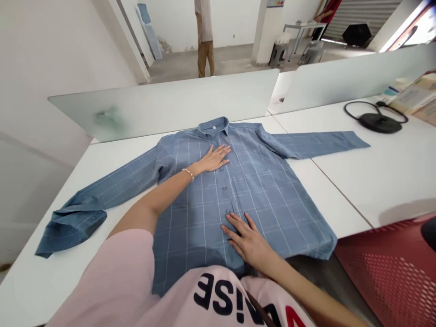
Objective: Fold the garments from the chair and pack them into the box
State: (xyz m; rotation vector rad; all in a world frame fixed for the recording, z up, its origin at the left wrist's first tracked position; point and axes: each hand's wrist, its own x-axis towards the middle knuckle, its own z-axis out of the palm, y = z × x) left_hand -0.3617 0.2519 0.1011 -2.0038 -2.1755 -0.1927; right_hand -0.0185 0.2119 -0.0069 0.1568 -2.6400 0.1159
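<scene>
A blue checked button-up shirt lies front side up across the white table, its collar toward the far edge. Its right-hand sleeve stretches out straight, while the left-hand sleeve is bunched and twisted near the cuff. My left hand, with a beaded bracelet at the wrist, rests flat on the upper chest by the button placket, fingers spread. Lower on the placket lies my right hand, fingers spread over the cloth beside a button. Neither hand grips the fabric. The shirt's bottom hem is partly hidden by my body.
Frosted glass dividers line the far edge of the white table. A black round device with a cable and boxes sit at the right. A red mesh chair stands at the near right. Beyond the divider stands a person.
</scene>
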